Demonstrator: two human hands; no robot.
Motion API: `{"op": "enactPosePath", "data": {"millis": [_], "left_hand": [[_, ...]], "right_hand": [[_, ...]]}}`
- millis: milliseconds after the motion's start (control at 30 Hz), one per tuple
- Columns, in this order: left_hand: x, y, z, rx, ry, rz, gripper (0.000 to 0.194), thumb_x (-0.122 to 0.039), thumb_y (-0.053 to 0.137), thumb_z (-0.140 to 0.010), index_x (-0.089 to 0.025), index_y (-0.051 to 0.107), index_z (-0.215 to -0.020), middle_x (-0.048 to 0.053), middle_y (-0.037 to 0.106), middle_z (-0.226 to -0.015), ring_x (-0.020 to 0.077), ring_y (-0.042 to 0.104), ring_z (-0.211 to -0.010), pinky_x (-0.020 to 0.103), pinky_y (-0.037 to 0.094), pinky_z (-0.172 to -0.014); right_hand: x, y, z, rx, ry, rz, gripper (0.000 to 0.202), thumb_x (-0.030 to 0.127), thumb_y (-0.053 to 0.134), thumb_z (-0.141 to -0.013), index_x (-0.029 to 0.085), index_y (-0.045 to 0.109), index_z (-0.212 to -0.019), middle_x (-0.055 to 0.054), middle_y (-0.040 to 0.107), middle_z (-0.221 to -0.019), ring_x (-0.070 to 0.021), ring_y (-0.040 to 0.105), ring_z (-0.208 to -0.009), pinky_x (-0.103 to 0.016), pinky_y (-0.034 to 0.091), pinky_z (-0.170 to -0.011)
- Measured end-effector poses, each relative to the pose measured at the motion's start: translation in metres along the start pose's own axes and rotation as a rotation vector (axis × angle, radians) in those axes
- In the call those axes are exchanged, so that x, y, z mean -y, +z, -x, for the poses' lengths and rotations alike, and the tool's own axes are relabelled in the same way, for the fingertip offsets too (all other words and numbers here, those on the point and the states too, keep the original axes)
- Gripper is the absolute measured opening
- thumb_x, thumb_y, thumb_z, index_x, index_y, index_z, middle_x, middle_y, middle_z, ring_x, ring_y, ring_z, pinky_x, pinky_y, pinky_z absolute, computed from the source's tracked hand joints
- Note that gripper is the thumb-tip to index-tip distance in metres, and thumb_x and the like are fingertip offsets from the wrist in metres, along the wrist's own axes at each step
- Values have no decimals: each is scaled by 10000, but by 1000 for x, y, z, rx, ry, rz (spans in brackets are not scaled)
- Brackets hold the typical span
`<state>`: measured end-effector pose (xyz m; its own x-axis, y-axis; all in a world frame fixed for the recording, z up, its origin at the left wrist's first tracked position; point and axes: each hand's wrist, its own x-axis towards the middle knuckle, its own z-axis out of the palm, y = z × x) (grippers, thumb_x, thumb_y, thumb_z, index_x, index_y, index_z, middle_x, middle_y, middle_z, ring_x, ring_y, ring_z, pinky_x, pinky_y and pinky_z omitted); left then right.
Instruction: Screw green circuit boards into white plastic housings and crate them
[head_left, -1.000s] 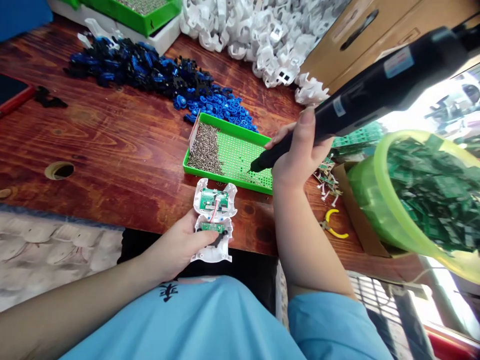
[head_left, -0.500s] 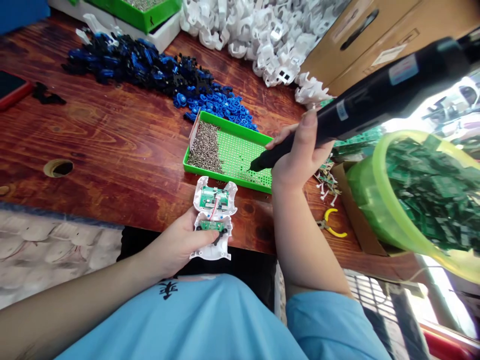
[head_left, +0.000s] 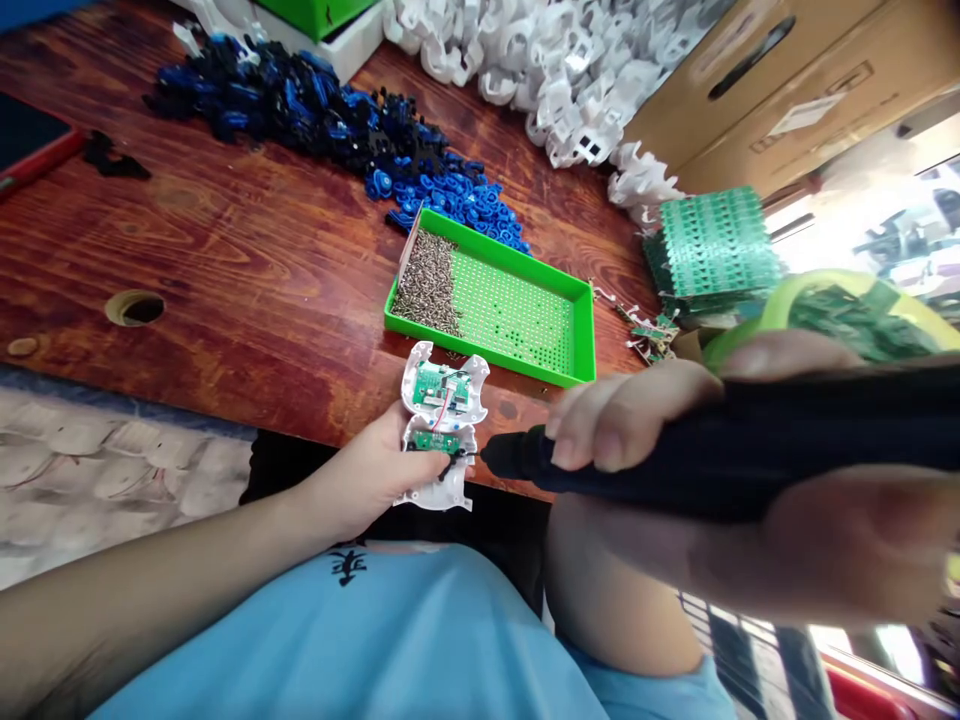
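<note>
My left hand point(head_left: 375, 470) is closed around a white plastic housing point(head_left: 442, 490) that lies opened in two halves. Each half carries a green circuit board point(head_left: 433, 388), and thin red and white wires run between them. My thumb presses on the lower half beside small black parts. My right hand point(head_left: 645, 420) grips a black electric screwdriver point(head_left: 675, 455), held almost level, its tip at the right side of the lower half. Whether the bit touches a screw is too small to tell. A green perforated tray point(head_left: 517, 310) with small screws point(head_left: 426, 285) sits just beyond the housing.
Blue and black plastic parts point(head_left: 300, 110) lie heaped past the tray, with white shells point(head_left: 525, 60) behind. Stacked green circuit boards point(head_left: 720, 245), a cardboard box point(head_left: 750, 80) and a yellow-green basket point(head_left: 802, 295) crowd the right. A round hole point(head_left: 135, 308) pierces the table at left.
My right hand has brought the screwdriver down from over the tray to the housing's right side, tilting it nearly level. My left hand still holds the housing. The view has shifted slightly.
</note>
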<state>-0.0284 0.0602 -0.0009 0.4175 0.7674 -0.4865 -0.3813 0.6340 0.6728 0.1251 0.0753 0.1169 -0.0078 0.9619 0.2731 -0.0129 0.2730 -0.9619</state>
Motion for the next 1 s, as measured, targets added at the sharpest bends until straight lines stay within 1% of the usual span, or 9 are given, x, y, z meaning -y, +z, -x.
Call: {"op": "enactPosePath", "data": {"millis": [67, 133, 300, 500, 600, 733, 800, 900, 1000], "left_hand": [[0, 0, 0, 7, 8, -5, 375, -154, 694, -715, -201, 591, -1072, 7, 702, -913, 196, 649, -835, 343, 480, -808], [0, 1, 0, 10, 14, -8, 368, -163, 694, -713, -202, 590, -1064, 7, 703, -914, 201, 650, -841, 350, 478, -816], [-1, 2, 2, -13, 8, -29, 374, -176, 704, -690, -188, 594, -1048, 20, 703, -929, 227, 647, -876, 360, 472, -823], [-8, 7, 5, -48, -13, -52, 405, -177, 707, -676, -183, 590, -1064, 19, 712, -933, 225, 657, -866, 331, 484, -784], [-8, 8, 5, -43, -9, -52, 390, -177, 703, -679, -187, 602, -1056, 7, 716, -890, 215, 661, -834, 312, 492, -756], [-5, 7, 5, -31, 21, -47, 365, -152, 684, -712, -212, 608, -1064, -12, 714, -908, 200, 655, -862, 297, 486, -784], [-4, 7, 5, -26, 27, -41, 353, -145, 672, -727, -218, 610, -1066, -17, 713, -902, 199, 654, -862, 298, 490, -787], [-3, 7, 4, -22, 27, -33, 367, -138, 672, -731, -226, 611, -1082, -20, 716, -926, 193, 654, -865, 292, 492, -792], [-5, 7, 3, -25, 14, -30, 357, -137, 682, -721, -217, 623, -1064, -14, 722, -923, 186, 655, -842, 276, 491, -760]], "right_hand": [[2, 11, 0, -53, -10, 3, 315, 541, 516, -871, 246, 522, -761, 47, 539, -423, -153, 516, -362, -321, 468, -436], [1, 18, -2, -90, -10, 10, 342, 556, 502, -871, 244, 503, -733, 45, 537, -405, -158, 505, -340, -325, 453, -422], [-7, 18, 1, -140, -33, -9, 349, 566, 462, -886, 248, 482, -742, 50, 526, -412, -155, 472, -324, -329, 429, -406], [-24, 17, 12, -139, -161, -136, 376, 603, 374, -894, 263, 519, -833, 25, 544, -494, -170, 498, -381, -346, 419, -417], [-25, 19, 12, -110, -170, -128, 380, 581, 348, -913, 258, 526, -820, 14, 547, -499, -176, 502, -384, -355, 423, -419], [-23, 21, 12, -105, -216, -108, 386, 573, 326, -918, 262, 529, -814, 12, 544, -496, -163, 501, -386, -349, 449, -411], [-25, 21, 13, -109, -226, -105, 351, 570, 364, -907, 269, 526, -825, 20, 535, -495, -159, 493, -381, -342, 451, -400], [-30, 19, 15, -78, -199, -76, 235, 511, 511, -870, 276, 522, -861, 32, 549, -527, -153, 507, -398, -338, 462, -421], [-29, 14, 17, -64, -220, -101, 233, 494, 548, -859, 263, 525, -880, 36, 556, -522, -149, 504, -392, -330, 446, -424]]}}
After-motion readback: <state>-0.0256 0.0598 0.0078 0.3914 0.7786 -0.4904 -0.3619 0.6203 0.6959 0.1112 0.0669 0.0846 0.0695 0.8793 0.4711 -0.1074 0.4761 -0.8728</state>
